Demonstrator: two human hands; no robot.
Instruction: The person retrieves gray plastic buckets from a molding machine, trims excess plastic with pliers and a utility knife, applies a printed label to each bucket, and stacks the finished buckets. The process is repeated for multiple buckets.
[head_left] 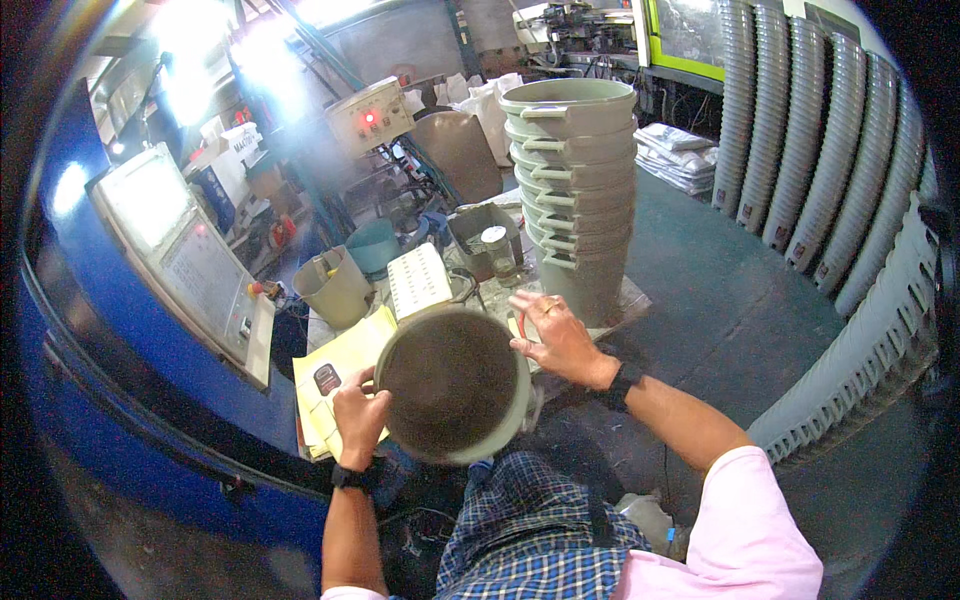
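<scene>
In front of my body a round grey-green plastic bucket (520,420) is tilted, with its dark open mouth toward me. My left hand (358,415) pinches its rim on the left side. At the upper right of the rim, my right hand (560,340) has its fingers closed around a small thing with a red-orange part (520,325); its exact kind is mostly hidden by the fingers. Just beyond, a tall stack of nested grey-green buckets (585,200) with side handles stands on the worktable.
Yellow paper sheets (345,350), a white sheet with rows of marks (418,280), a beige tub (333,288) and a teal bowl (373,245) lie on the table. A blue machine with a control panel (190,260) borders the left. Columns of nested grey ribbed pieces (815,140) stand at right.
</scene>
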